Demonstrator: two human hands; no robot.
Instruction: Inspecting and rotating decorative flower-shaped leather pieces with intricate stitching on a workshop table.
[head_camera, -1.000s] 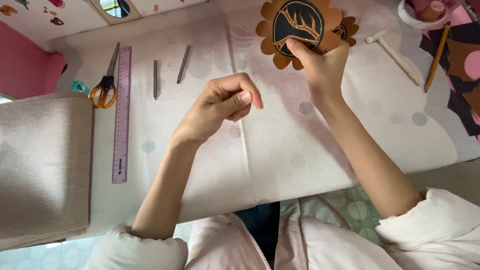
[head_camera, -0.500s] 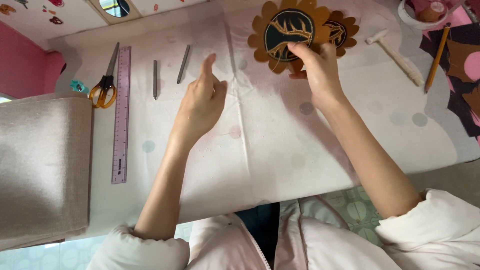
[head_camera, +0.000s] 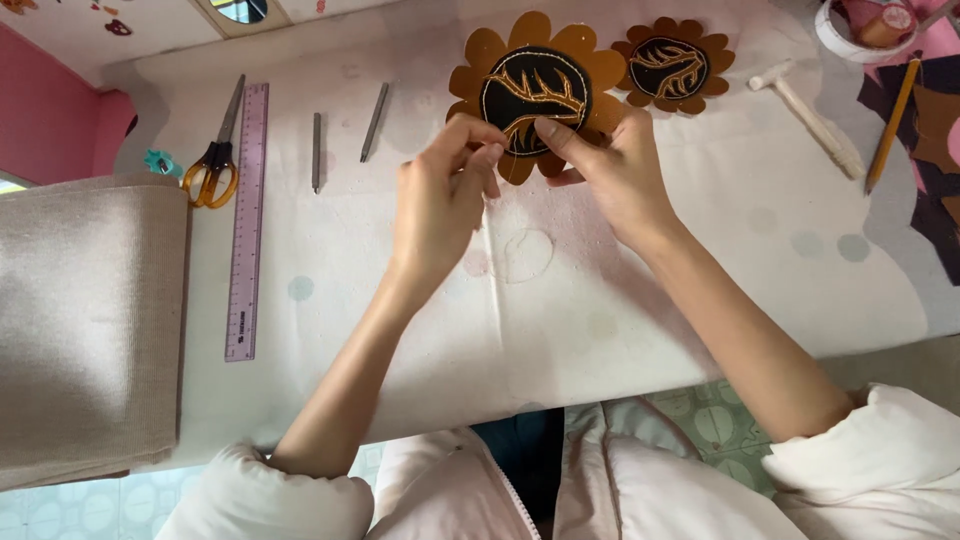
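A brown flower-shaped leather piece (head_camera: 535, 90) with a black round centre and a tan stitched branch pattern is held above the white table (head_camera: 700, 260). My right hand (head_camera: 605, 175) pinches its lower edge between thumb and fingers. My left hand (head_camera: 445, 200) is right beside it, fingertips pinched together at the flower's lower left edge, apparently on a needle or thread that is too fine to make out. A thin loop of thread (head_camera: 527, 255) lies on the cloth just below both hands. A smaller matching flower piece (head_camera: 672, 66) lies flat behind.
At the left lie orange-handled scissors (head_camera: 212, 165), a purple ruler (head_camera: 243, 225), two metal punches (head_camera: 345, 130) and a folded beige cloth (head_camera: 85, 320). At the right are a white mallet (head_camera: 808, 112), a yellow pencil (head_camera: 892, 122), dark and pink scraps and a round tub (head_camera: 860, 30).
My left hand swung from mid-table up to the flower's edge and pinched shut. My right hand brought the flower left and down, uncovering the smaller flower behind it.
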